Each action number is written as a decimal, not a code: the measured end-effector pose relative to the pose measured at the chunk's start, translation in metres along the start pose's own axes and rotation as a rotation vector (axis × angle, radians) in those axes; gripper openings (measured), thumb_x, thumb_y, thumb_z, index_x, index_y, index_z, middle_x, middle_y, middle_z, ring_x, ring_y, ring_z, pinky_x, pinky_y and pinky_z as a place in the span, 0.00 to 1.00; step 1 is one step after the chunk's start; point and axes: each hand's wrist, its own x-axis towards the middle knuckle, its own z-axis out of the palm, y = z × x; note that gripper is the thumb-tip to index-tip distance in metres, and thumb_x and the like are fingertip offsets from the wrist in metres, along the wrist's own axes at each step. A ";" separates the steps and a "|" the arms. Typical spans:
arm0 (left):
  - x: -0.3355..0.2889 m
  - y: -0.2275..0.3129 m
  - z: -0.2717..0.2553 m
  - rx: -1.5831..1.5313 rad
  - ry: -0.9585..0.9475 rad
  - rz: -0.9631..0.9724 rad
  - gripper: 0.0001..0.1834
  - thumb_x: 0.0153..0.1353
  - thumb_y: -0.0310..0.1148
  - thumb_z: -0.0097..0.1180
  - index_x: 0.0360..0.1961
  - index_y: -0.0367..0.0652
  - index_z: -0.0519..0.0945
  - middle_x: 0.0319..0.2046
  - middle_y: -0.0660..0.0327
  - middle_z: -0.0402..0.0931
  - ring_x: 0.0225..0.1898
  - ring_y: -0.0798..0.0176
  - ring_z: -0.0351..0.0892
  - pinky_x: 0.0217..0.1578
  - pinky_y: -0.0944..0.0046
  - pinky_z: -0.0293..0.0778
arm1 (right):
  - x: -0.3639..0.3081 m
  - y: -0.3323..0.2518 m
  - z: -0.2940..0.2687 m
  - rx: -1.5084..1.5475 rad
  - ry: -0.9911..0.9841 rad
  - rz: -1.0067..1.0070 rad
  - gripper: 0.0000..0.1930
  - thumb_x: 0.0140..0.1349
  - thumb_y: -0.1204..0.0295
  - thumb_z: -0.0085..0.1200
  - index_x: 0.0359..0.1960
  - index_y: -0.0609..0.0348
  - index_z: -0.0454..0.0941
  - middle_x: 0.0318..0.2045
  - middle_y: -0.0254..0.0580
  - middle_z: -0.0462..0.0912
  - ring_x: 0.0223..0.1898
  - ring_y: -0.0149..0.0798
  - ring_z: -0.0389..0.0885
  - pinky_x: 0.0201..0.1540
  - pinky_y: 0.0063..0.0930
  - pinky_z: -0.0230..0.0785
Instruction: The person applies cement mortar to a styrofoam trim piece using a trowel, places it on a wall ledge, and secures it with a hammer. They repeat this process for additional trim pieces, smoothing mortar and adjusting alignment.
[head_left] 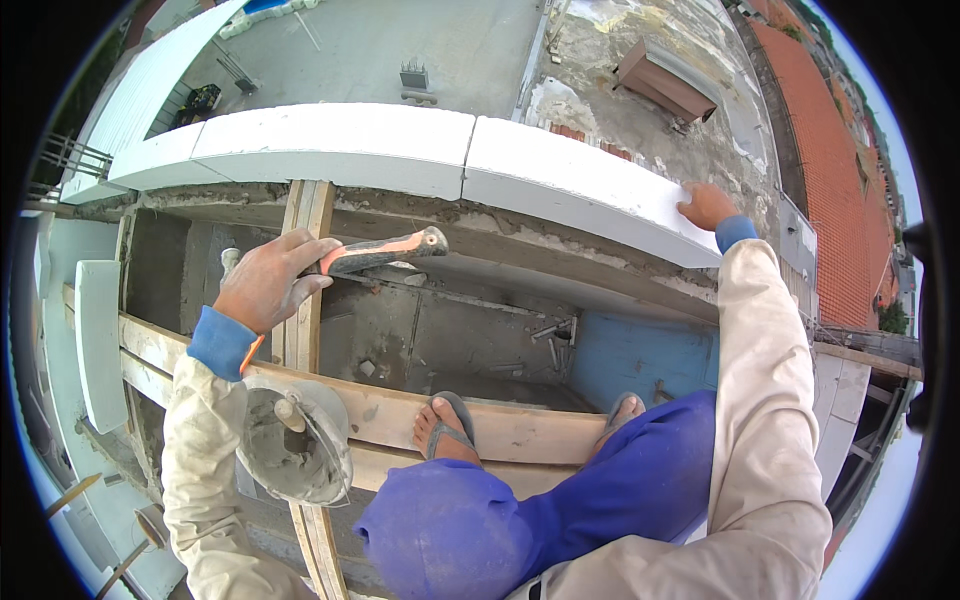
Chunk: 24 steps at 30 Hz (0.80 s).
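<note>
My left hand [268, 280] is closed around a hammer [380, 252] with a black and orange grip. The butt of its handle points right, and a pale knob shows on the other side of the hand; the rest of the head is hidden. At the right, my right hand [708, 206] has its fingers bent against the top edge of a long white block [590, 185], near that block's right end. Another white block [330, 140] meets it at a thin joint to the left. Both lie in a row on a rough mortar-edged wall.
Below my left forearm stands a bucket [262, 470] of grey mortar with a tool handle in it. My sandalled feet stand on wooden planks [380, 412] over a deep opening holding debris [480, 350]. A loose white slab [98, 345] leans at left; a tiled roof [830, 160] lies right.
</note>
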 end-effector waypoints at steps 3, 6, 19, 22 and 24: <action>0.082 0.081 0.020 -0.042 -0.198 0.181 0.22 0.65 0.32 0.64 0.60 0.45 0.80 0.47 0.53 0.80 0.47 0.43 0.82 0.49 0.47 0.77 | -0.001 0.004 -0.001 0.064 0.022 0.004 0.24 0.62 0.56 0.56 0.54 0.60 0.83 0.54 0.60 0.84 0.57 0.60 0.81 0.61 0.52 0.72; 0.152 0.153 0.042 -0.092 -0.352 0.285 0.22 0.65 0.30 0.63 0.60 0.44 0.80 0.51 0.49 0.82 0.50 0.40 0.81 0.52 0.46 0.76 | -0.007 0.002 -0.008 0.133 -0.034 0.023 0.26 0.68 0.51 0.53 0.56 0.59 0.82 0.55 0.56 0.84 0.59 0.58 0.80 0.62 0.52 0.72; 0.294 0.341 0.074 0.020 -0.393 0.573 0.19 0.70 0.37 0.59 0.58 0.42 0.82 0.52 0.47 0.84 0.51 0.42 0.82 0.56 0.49 0.76 | -0.241 -0.075 0.082 1.085 0.269 -0.031 0.25 0.73 0.55 0.56 0.60 0.60 0.67 0.35 0.49 0.86 0.39 0.51 0.87 0.44 0.44 0.78; 0.331 0.310 0.076 -0.334 0.006 0.486 0.18 0.73 0.40 0.55 0.57 0.44 0.82 0.56 0.50 0.82 0.57 0.44 0.82 0.59 0.49 0.74 | -0.277 -0.052 0.132 1.631 0.173 0.134 0.23 0.75 0.55 0.54 0.60 0.57 0.66 0.28 0.38 0.82 0.27 0.37 0.82 0.34 0.36 0.76; 0.349 0.265 0.078 -0.075 -0.022 0.197 0.23 0.73 0.44 0.54 0.66 0.50 0.75 0.66 0.48 0.73 0.69 0.45 0.70 0.69 0.48 0.64 | -0.305 -0.029 0.165 1.968 0.053 0.454 0.20 0.77 0.54 0.51 0.58 0.54 0.67 0.25 0.31 0.76 0.23 0.28 0.75 0.24 0.26 0.69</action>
